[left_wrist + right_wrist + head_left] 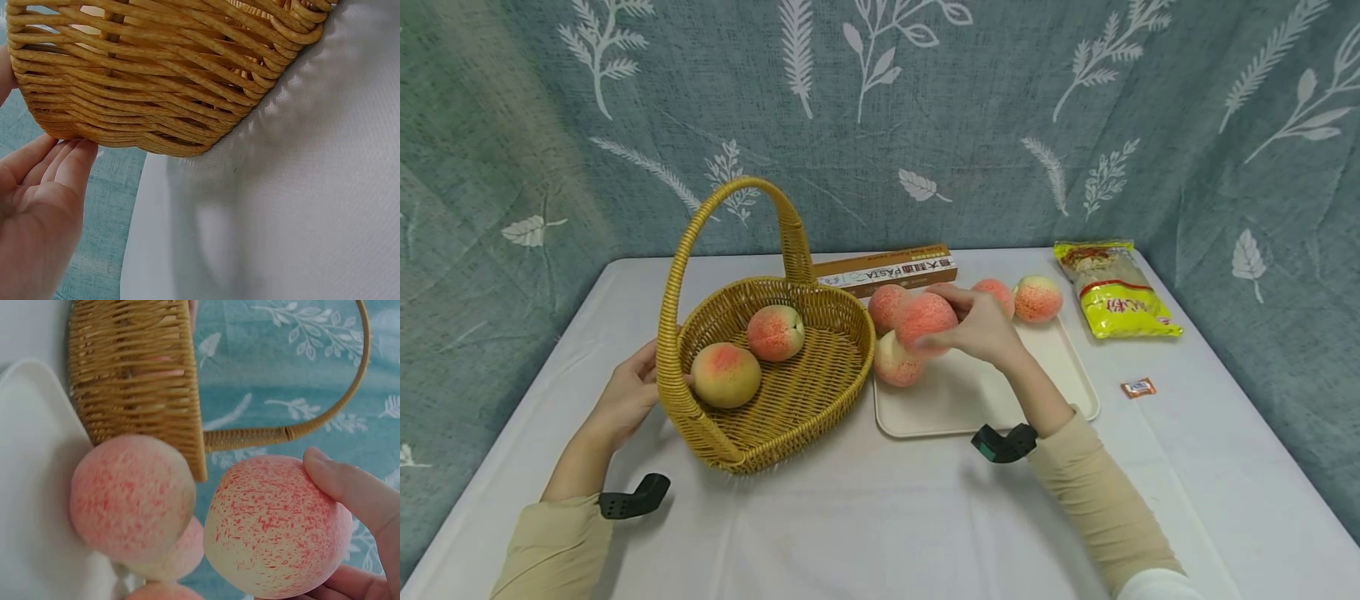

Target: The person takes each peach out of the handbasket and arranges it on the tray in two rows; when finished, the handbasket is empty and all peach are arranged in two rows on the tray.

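My right hand point(983, 327) pinches a pink-speckled peach point(927, 323) between thumb and fingers, above the near-left part of a white tray point(985, 408). The right wrist view shows this held peach point(275, 528) apart from another peach point(132, 497) beside the basket. At the left, my left hand point(628, 396) grips the side of a woven wicker basket point(816, 425), thumb at the rim; its fingers point(75, 165) touch the basket's underside in the left wrist view. Inside the basket lie a yellowish peach point(726, 377) and a redder peach point(775, 333).
More peaches, among them a lower-left peach point(897, 362) and a far-right peach point(1037, 299), lie on the tray. Behind stands a brown pasta box point(887, 271). A yellow food bag point(1116, 292) and a small orange wrapped packet point(1138, 387) lie to the right.
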Demonstrator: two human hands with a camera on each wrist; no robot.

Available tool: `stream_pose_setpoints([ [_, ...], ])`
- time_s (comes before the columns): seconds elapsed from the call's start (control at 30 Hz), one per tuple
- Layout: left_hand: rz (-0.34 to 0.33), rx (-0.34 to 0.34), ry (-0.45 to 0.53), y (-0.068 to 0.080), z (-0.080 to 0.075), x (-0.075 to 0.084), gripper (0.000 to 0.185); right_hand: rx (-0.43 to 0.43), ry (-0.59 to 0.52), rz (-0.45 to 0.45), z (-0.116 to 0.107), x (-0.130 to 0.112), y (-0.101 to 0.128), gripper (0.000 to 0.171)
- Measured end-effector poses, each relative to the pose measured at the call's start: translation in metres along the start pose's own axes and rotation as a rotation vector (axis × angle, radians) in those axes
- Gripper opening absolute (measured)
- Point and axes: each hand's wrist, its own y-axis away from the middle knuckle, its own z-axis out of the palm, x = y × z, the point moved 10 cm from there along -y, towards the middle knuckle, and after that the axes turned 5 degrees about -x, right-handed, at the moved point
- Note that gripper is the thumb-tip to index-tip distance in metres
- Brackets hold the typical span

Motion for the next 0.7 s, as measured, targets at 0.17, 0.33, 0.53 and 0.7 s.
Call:
stream_pose_setpoints([
  [0.17, 0.002, -0.002, 0.000, 0.000, 0.000, 0.001, 0.079, 0.018, -0.042, 0.032, -0.009, 0.010, 0.003, 0.074],
  [0.33, 0.000, 0.001, 0.008, 0.000, 0.000, -0.001, 0.079, 0.043, -0.083, 0.086, -0.019, 0.022, 0.006, 0.073],
  [0.53, 0.001, 0.002, 0.023, 0.000, 0.000, -0.001, 0.080, 0.093, -0.045, 0.140, -0.033, 0.033, 0.011, 0.067],
  [0.7, 0.009, 0.000, 0.043, 0.001, 0.000, 0.000, 0.079, 0.105, -0.014, 0.148, -0.039, 0.040, 0.015, 0.068],
])
